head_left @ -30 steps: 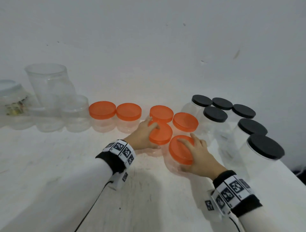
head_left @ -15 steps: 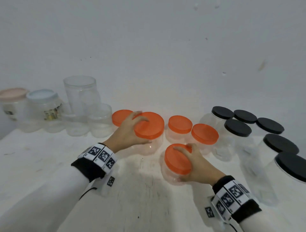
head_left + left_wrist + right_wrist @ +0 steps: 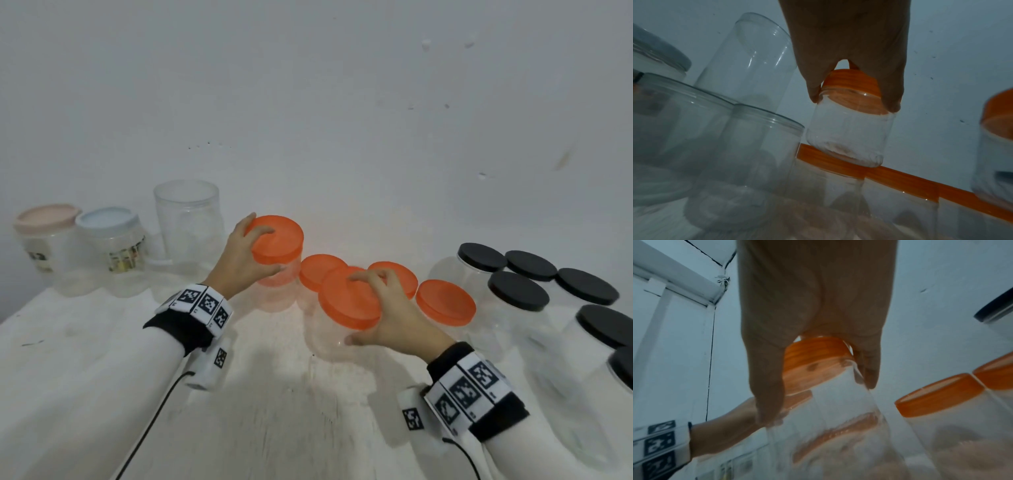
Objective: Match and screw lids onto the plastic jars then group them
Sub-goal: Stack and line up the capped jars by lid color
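We see the left hand (image 3: 239, 255) left of centre in the head view, its fingers curled over the rim of the orange lid on the raised jar (image 3: 277, 263). In the left wrist view this jar (image 3: 849, 129) hangs tilted, its base clear of the table and above the lid of a standing orange-lidded jar (image 3: 830, 162). The right hand (image 3: 390, 308) sits at frame centre, thumb and fingers wrapped around the lid edge of the near jar (image 3: 346, 308), which leans toward the lower left; the right wrist view shows the fingers (image 3: 766, 386) clamped on the lid skirt. We cannot tell whether this jar's base touches the table.

Three more orange-lidded jars (image 3: 445, 301) stand in a row behind and right of the right hand, close to one another. To the right edge of the frame, the black-lidded jars (image 3: 517, 291) form a tight cluster that runs to the table's right border. At upper left, the open clear jars (image 3: 186, 219) stand just beside the left hand, with a blue-lidded jar (image 3: 109, 240) and a pink-lidded jar (image 3: 44, 233) further left against the wall (image 3: 308, 102).

The white table (image 3: 274, 428) lies bare across the lower half of the frame, in front of both wrists. The gap between the two held jars is narrow.
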Demonstrator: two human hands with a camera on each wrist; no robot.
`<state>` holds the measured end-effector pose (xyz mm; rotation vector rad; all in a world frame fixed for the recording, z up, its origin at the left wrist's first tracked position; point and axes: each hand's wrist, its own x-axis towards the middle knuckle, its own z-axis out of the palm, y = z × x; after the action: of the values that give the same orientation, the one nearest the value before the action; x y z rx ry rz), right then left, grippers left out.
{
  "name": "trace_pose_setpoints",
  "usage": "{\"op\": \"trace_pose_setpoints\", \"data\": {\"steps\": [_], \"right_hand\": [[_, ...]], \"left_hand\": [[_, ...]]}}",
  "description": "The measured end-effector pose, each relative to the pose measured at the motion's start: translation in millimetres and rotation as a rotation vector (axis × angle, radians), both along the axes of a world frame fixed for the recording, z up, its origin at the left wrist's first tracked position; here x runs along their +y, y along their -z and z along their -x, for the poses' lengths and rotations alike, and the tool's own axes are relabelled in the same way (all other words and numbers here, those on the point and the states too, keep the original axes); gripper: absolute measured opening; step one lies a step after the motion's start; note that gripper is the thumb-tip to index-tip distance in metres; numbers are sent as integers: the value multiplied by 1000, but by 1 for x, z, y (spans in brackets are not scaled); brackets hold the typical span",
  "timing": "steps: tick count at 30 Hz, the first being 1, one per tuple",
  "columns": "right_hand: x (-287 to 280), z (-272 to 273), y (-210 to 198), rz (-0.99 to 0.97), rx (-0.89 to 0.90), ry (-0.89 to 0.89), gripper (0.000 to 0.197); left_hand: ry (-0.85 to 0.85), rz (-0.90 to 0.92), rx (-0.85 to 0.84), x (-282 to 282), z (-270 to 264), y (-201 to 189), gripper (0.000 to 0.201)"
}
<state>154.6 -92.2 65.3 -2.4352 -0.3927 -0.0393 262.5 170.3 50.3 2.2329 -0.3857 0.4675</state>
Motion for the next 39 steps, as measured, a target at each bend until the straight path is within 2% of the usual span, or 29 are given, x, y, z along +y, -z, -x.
{"op": "trace_pose_setpoints", "data": {"steps": [7, 11, 18, 22, 26, 27, 31, 36, 39], "right_hand": [[15, -51, -12, -78, -107, 141, 82], [26, -77, -7, -148, -136, 198, 82], [39, -107, 8, -177, -131, 242, 83], [39, -113, 18, -289, -160, 279, 103], [38, -114, 37, -425, -85, 350, 118], [38, -114, 43, -427, -76, 356, 116], [39, -114, 56, -436, -76, 347, 85], [41, -115, 59, -464, -58, 343, 86], [40, -113, 61, -412, -65, 327, 97]], "left_hand": [[18, -129, -87, 4, -14, 1, 66], [30, -216, -184, 9, -25, 4, 80], [90, -162, -238, 9, -36, 6, 59], [63, -100, -217, 8, -38, 12, 53], [69, -78, -199, 8, -41, 14, 54], [68, -76, -193, 8, -41, 15, 54], [80, -54, -182, 9, -41, 16, 54], [95, -38, -184, 10, -41, 18, 53], [93, -38, -188, 9, -42, 17, 54]]}}
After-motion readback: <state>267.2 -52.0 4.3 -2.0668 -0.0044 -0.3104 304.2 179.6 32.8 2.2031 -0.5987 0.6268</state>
